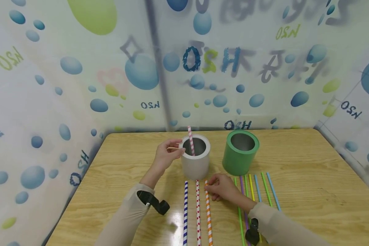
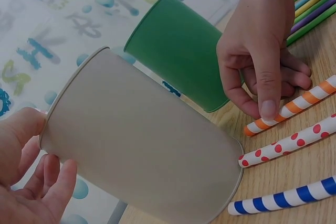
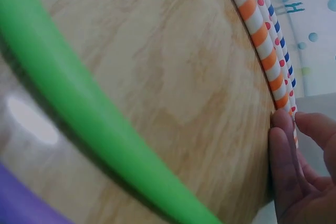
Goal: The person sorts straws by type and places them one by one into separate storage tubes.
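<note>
My left hand (image 1: 167,155) holds the left side of the rim of a white cup (image 1: 196,167), fingers and thumb at its edge. One pink-and-white striped straw (image 1: 191,140) leans inside that cup. Down on the table, my right hand (image 1: 222,188) pinches the far end of an orange-and-white striped straw (image 1: 208,215), also visible in the left wrist view (image 2: 310,98). To its left lie a red-dotted straw (image 1: 198,212) and a blue-and-white striped straw (image 1: 186,215). A green cup (image 1: 240,160) stands upright right of the white one.
Several plain straws in green, purple, yellow and blue lie on the wooden table (image 1: 319,191) at the right, partly under my right forearm. A patterned curtain (image 1: 203,99) hangs behind the table and at both sides.
</note>
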Demonstrator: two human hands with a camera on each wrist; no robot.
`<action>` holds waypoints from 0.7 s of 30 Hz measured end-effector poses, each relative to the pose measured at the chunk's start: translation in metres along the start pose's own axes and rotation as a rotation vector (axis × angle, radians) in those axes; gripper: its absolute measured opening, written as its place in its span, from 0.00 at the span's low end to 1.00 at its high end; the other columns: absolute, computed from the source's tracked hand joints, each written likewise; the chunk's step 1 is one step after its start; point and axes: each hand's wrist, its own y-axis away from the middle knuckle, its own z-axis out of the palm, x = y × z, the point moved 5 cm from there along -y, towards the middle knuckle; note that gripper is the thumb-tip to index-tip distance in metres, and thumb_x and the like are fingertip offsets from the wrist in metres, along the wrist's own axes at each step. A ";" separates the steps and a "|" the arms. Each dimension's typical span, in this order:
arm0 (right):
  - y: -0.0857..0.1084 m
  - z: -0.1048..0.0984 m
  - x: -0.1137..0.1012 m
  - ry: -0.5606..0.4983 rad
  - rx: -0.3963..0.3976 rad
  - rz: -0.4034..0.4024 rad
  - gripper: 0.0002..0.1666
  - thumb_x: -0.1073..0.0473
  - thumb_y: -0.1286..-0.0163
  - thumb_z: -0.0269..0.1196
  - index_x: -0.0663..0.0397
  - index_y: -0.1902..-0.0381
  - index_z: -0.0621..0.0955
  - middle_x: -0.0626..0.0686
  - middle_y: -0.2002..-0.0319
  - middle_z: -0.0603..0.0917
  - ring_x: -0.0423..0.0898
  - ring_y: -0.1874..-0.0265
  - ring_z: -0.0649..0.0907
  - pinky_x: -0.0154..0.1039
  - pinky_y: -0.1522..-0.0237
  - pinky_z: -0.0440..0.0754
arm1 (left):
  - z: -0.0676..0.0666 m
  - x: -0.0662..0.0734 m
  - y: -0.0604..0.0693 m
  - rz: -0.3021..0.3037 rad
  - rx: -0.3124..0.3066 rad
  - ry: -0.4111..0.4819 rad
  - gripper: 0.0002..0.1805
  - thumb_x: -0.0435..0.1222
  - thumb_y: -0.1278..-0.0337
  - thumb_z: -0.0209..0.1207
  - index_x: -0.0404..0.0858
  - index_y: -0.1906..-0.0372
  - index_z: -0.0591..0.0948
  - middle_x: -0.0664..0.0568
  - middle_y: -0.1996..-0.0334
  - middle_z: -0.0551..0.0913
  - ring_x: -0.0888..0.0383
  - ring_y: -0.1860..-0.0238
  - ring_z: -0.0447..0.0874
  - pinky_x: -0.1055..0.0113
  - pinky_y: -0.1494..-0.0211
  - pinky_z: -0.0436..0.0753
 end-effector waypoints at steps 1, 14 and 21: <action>0.000 0.000 0.000 0.009 0.008 0.004 0.15 0.61 0.45 0.67 0.66 0.66 0.75 0.52 0.83 0.80 0.44 0.88 0.79 0.39 0.85 0.78 | 0.000 0.000 0.000 -0.001 0.000 -0.001 0.18 0.31 0.50 0.63 0.37 0.50 0.78 0.44 0.60 0.74 0.52 0.63 0.75 0.65 0.63 0.80; 0.002 0.002 -0.004 0.112 0.069 0.028 0.17 0.58 0.48 0.69 0.63 0.67 0.74 0.50 0.88 0.77 0.43 0.90 0.77 0.36 0.86 0.77 | 0.001 0.000 0.000 0.009 -0.012 -0.001 0.19 0.32 0.50 0.63 0.35 0.50 0.78 0.42 0.58 0.74 0.49 0.60 0.75 0.66 0.62 0.80; 0.001 0.006 -0.006 0.070 0.064 0.021 0.17 0.61 0.48 0.69 0.65 0.68 0.73 0.51 0.87 0.78 0.42 0.91 0.78 0.38 0.87 0.77 | 0.001 0.000 0.000 -0.015 -0.005 -0.017 0.19 0.32 0.49 0.63 0.37 0.50 0.78 0.44 0.58 0.74 0.51 0.60 0.75 0.65 0.61 0.80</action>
